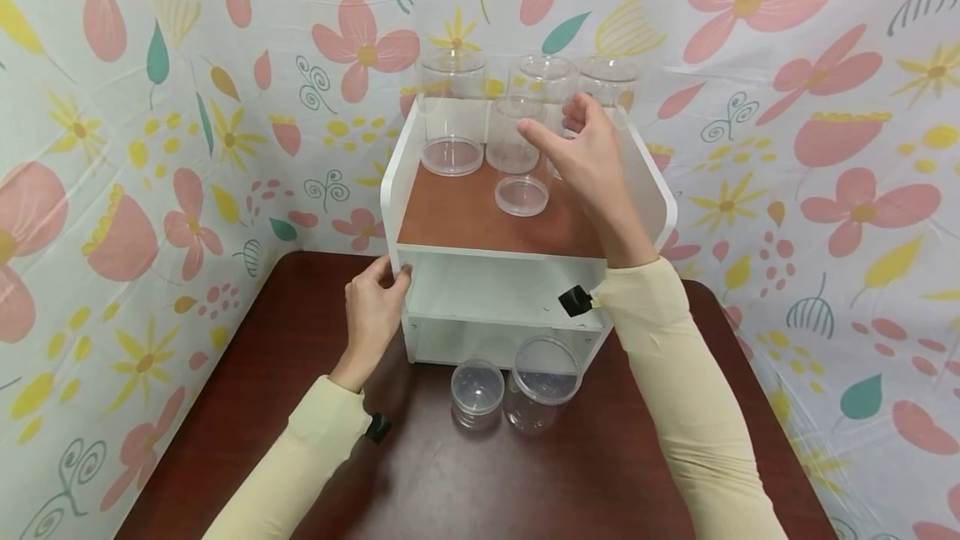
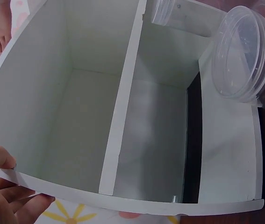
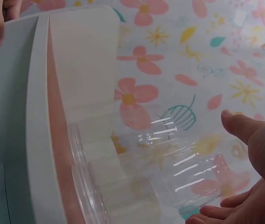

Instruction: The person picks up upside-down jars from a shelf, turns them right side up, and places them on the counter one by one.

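Note:
A small white shelf unit (image 1: 480, 286) with a brown top board (image 1: 457, 219) stands on the table. My left hand (image 1: 375, 307) holds the front edge of its left side panel, thumb inside and fingers outside in the left wrist view. Several clear plastic jars stand on the top board, among them a tall left jar (image 1: 452, 157) and a front jar (image 1: 522, 197). My right hand (image 1: 588, 157) is raised beside the front jars, thumb and fingers spread apart. In the right wrist view the thumb and fingers (image 3: 242, 125) appear clear of the transparent jar (image 3: 183, 172).
Two more clear jars, a small jar (image 1: 477, 394) and a wider jar (image 1: 546, 373), stand on the dark red table (image 1: 465, 490) before the unit. A flowered cloth (image 1: 750, 107) hangs behind and at both sides. Beneath the top board are two white compartments.

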Demonstrator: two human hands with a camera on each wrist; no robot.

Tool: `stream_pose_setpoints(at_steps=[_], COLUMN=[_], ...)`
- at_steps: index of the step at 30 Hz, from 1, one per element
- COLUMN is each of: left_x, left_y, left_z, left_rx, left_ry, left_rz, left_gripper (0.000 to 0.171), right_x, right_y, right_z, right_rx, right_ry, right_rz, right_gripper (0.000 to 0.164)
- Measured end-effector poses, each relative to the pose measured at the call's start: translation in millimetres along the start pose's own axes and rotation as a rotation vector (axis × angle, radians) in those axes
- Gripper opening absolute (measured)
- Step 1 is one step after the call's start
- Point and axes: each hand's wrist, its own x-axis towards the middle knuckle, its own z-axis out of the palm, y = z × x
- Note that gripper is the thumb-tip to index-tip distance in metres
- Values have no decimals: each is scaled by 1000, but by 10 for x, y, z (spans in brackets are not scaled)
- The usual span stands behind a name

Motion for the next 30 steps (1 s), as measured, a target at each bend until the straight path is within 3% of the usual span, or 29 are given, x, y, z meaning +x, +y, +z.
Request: stream_pose_setpoints(at_steps=[7, 17, 30], left_x=[0, 2, -2], left_y=[-4, -2, -17], left_z=[-8, 5, 9], left_rx=[-5, -7, -11], left_ry=[6, 12, 11], left_rz=[-5, 5, 15], left_gripper=[21, 20, 22], right_x=[110, 187, 47], right_y=[-57, -42, -14], right_z=[79, 108, -47], right_rx=[-24, 145, 152], right_ry=[2, -20, 33], right_rz=[12, -10, -34], right_gripper=[102, 94, 81])
